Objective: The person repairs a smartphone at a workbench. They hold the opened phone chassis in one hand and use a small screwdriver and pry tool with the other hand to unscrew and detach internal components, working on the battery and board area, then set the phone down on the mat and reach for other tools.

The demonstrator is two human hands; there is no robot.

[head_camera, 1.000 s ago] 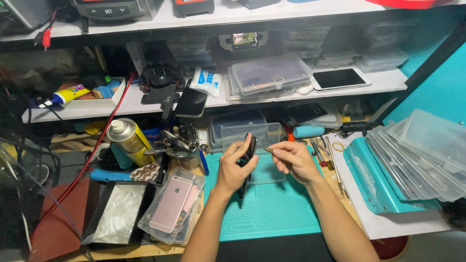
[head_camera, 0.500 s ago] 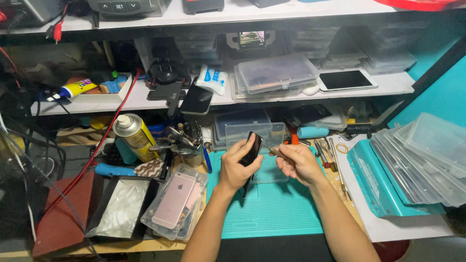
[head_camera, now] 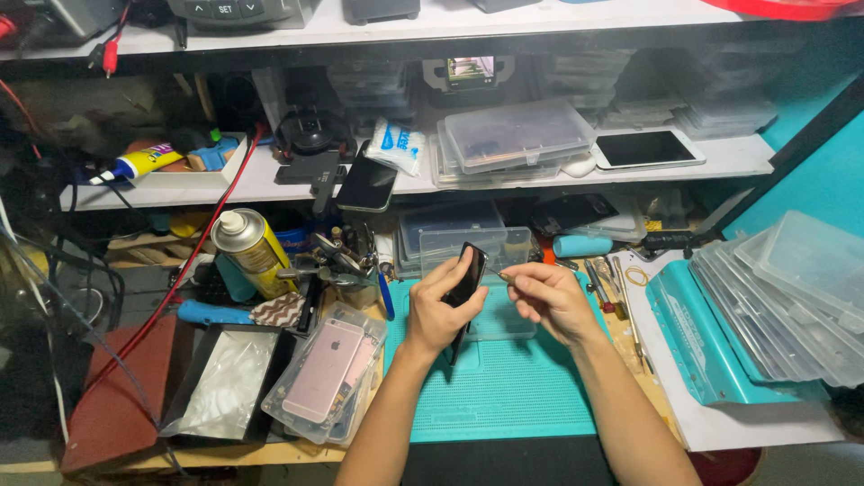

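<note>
I see my left hand (head_camera: 441,310) raised above the teal work mat (head_camera: 504,387), its fingers closed around a black smartphone (head_camera: 466,275) that stands nearly upright, edge-on to the camera, its lower end running down past the palm. My right hand (head_camera: 551,299) sits just beside it to the right, fingers pinched shut on a thin metal tool (head_camera: 503,276) whose tip points left toward the phone's edge; I cannot tell whether the tip touches it. Both hands hover over a clear plastic box (head_camera: 475,247) that rests at the far edge of the mat.

Left of the mat on the tabletop (head_camera: 216,454) lies a pink smartphone (head_camera: 326,369) inside a clear bag, face down, and beside that a black tray (head_camera: 220,378) holding crumpled clear film. Behind them stands a yellow spray can (head_camera: 250,250), tilted, with a blue-handled tool (head_camera: 214,314) lying near its base. To the right of my right hand, screwdrivers and tweezers (head_camera: 601,286) are scattered along the mat's edge, and farther right a teal case (head_camera: 711,346) lies under a fanned stack of clear plastic lids (head_camera: 792,306).

On the shelf (head_camera: 225,189) behind, a white tablet (head_camera: 646,149) lies flat, well apart from a stack of clear boxes (head_camera: 513,139) and a dark phone (head_camera: 367,184) hanging over the shelf's front edge.
</note>
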